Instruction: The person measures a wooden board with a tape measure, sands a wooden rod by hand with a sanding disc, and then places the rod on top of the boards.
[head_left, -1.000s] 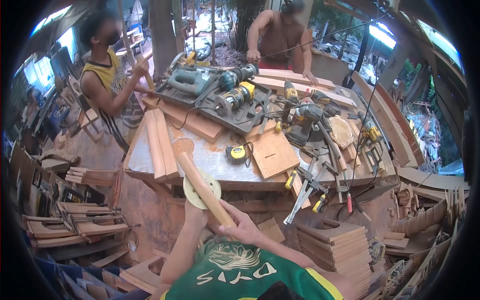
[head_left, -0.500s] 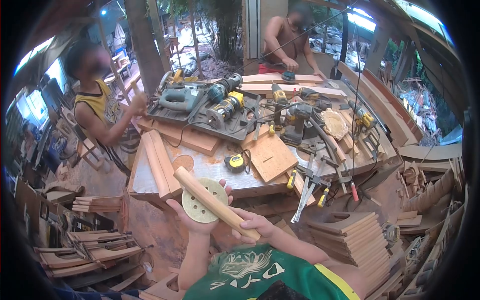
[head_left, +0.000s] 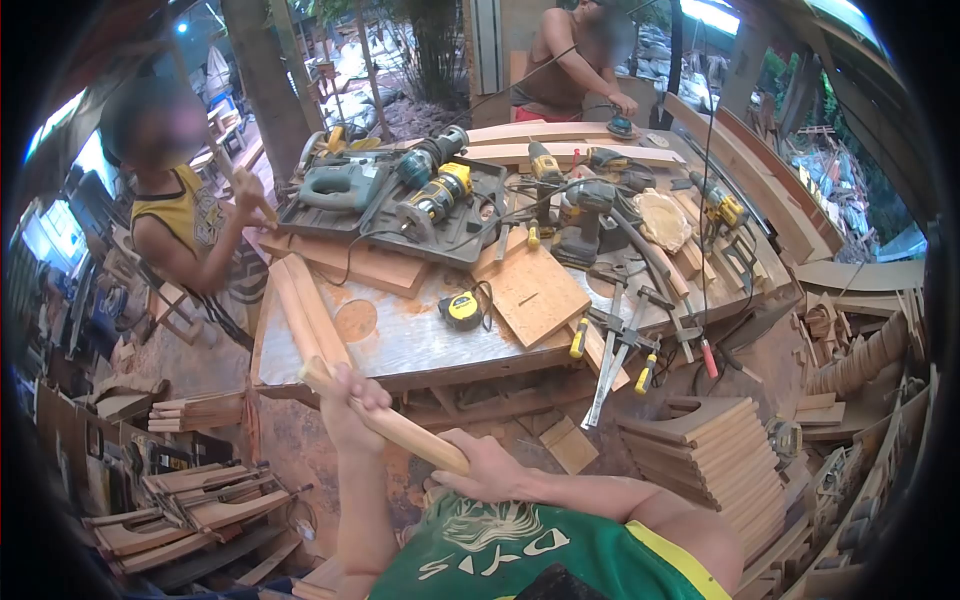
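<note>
A rounded wooden bar (head_left: 415, 437) slants across in front of my body, above the gap between me and the workbench. My left hand (head_left: 352, 408) is wrapped round its upper part. My right hand (head_left: 482, 466) grips the lower end, close to the green shirt. The perforated sanding disc seen before does not show plainly now; my left hand may cover it. Just beyond my left hand, two pale wooden pieces (head_left: 308, 310) lie side by side on the bench's edge.
The workbench (head_left: 400, 340) carries a tape measure (head_left: 462, 311), a square board (head_left: 540, 298), a tool case (head_left: 440, 235), several drills and clamps (head_left: 620, 345). Stacked wooden parts (head_left: 700, 450) stand at right. One person (head_left: 190, 220) holds wood at left; another (head_left: 570, 60) works a sander (head_left: 620, 127) behind.
My left hand has gone from lying open under the disc and bar to closing round the bar. The bar has shifted down and left. The far person's sander has moved right.
</note>
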